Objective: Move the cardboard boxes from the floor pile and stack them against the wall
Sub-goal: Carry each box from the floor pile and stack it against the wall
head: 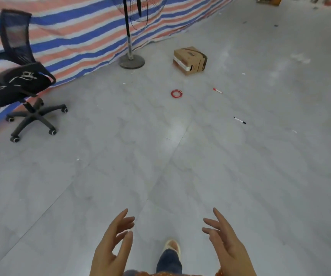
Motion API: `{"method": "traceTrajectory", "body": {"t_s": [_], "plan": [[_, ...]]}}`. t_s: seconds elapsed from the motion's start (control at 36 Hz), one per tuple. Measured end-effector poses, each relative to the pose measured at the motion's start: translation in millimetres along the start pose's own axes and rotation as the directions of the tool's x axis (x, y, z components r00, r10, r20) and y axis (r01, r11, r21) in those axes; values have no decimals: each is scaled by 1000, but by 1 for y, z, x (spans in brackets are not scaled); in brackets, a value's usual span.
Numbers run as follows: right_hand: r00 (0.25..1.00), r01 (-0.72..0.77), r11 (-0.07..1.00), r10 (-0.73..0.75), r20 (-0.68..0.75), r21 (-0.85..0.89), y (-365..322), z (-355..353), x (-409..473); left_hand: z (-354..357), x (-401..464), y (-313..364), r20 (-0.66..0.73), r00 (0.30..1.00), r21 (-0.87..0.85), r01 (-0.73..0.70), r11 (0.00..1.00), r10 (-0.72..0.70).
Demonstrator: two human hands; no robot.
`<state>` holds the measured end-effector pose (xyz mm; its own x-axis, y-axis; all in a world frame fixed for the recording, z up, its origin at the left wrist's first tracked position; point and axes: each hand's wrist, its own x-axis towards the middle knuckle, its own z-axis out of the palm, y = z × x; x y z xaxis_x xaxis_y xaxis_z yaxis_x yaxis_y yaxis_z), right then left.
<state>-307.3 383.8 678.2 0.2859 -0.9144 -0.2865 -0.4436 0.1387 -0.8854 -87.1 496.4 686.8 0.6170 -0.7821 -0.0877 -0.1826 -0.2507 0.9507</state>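
Both hands are out front and empty: left hand [113, 248] and right hand [225, 243] with fingers spread, palms facing. One cardboard box [189, 60] sits on the grey floor [121, 176] well ahead, near the fan base [131, 61] and striped tarp [77, 34].

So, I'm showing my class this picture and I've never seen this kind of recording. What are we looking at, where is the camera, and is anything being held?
There is no machine here. A person wears a wide-angle camera on the head, looking forward and down. Both hands reach out, fingers relaxed, the left hand and the right hand, holding nothing. On the grey floor ahead sits one cardboard box, near a striped tarp. Also there: an office chair, a fan stand, a red wire coil and two markers, one red-capped, one black-capped.
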Motion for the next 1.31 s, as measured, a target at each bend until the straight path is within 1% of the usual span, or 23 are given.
{"method": "traceTrajectory", "body": {"t_s": [0.08,0.14,0.22,0.28,0.33,0.42,0.5,0.56,0.64,0.69,0.78,0.83,0.92,1.06,1.14,1.25,1.31], "plan": [[999,-22,1000,22,40,-12,-16,-4,50,21,49,10,47,999,-31,8,999,-6],[998,-31,999,32,53,-16,-21,-4,81,29,82,14,48,999,-26,25,999,-24],[998,-56,998,56,23,-28,-29,-3,132,37,136,12,28,999,-17,43,999,-42],[997,-82,997,82,-8,-14,-34,1,170,43,176,10,50,997,-18,65,998,-64],[996,-92,996,92,-22,-13,-43,8,211,48,222,11,63,995,-7,78,997,-78],[996,-86,996,85,-41,-20,-68,27,277,49,303,24,47,996,-9,81,997,-81],[996,-72,997,72,-47,-7,-102,51,346,39,392,35,53,997,21,47,999,-48],[996,-63,998,64,-61,13,-131,64,387,29,447,50,24,999,2,29,1000,-29],[993,-39,999,42,-106,34,-174,77,448,20,519,64,-20,998,-2,-59,998,59],[992,-67,997,71,-101,48,-193,84,482,22,557,68,0,999,0,-36,999,36],[987,-123,989,132,-94,87,-216,92,527,31,604,69,66,998,-8,-4,1000,4],[982,-143,986,151,-115,82,-225,92,561,37,636,71,74,997,21,15,1000,-17],[975,-190,977,199,-95,94,-236,91,616,49,687,73,75,997,30,17,999,-19],[980,-170,984,173,-93,44,-259,79,725,85,785,80,22,1000,26,7,1000,-7],[988,-117,993,118,-95,19,-281,60,799,114,846,95,7,1000,8,0,1000,0],[992,-54,996,61,-111,64,-321,35,885,155,926,131,-65,997,-29,-34,999,32],[995,-52,996,58,-78,73,-332,30,920,173,962,142,-62,997,-36,-37,999,35]]}}
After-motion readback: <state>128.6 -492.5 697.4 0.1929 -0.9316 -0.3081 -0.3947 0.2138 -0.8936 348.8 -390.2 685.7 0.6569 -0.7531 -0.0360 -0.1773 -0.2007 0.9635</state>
